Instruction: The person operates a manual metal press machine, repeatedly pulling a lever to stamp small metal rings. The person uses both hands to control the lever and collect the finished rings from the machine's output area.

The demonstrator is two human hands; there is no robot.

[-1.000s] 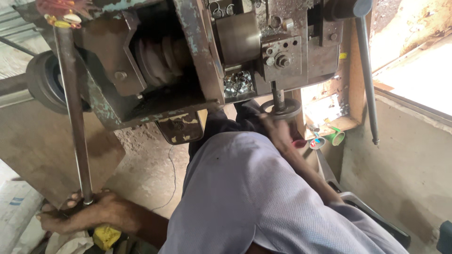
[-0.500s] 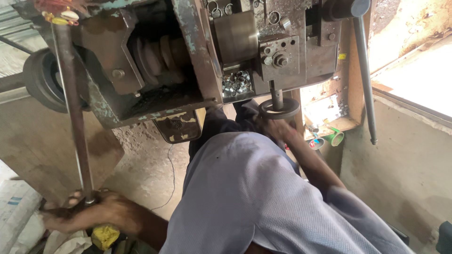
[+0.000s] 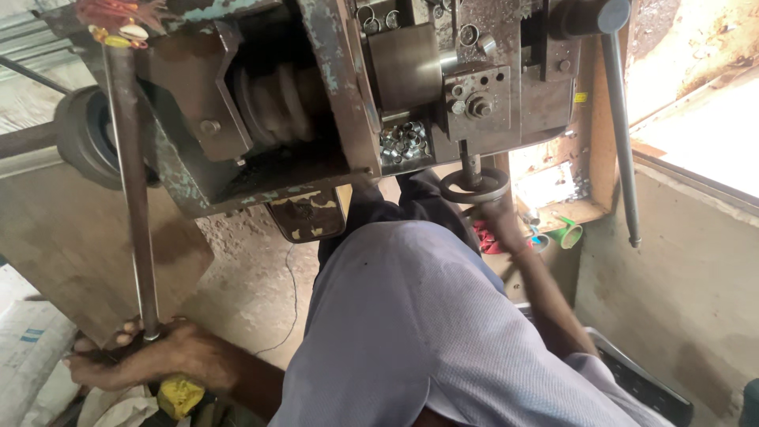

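My left hand [image 3: 154, 357] is closed around the lower end of a long rusty steel lever rod [image 3: 130, 190] that runs up along the left side of an old worn metal machine [image 3: 316, 103]. My right hand [image 3: 500, 220] reaches past my light grey-clad knee [image 3: 411, 316] and grips the rim of a small round handwheel [image 3: 473, 188] under the machine's tool block [image 3: 474, 103]. A tray of small shiny metal rings [image 3: 403, 142] sits just left of that block.
A second long lever with a dark knob [image 3: 621, 134] hangs at the right. A large pulley [image 3: 83, 138] sits at the left, and a yellow lump [image 3: 178, 395] lies under my left hand. Green and red small items [image 3: 565, 233] lie on a ledge beside a concrete wall [image 3: 680, 300].
My left hand stays closed on the rod. My right hand has crept slightly up toward the handwheel, and the view has shifted a little.
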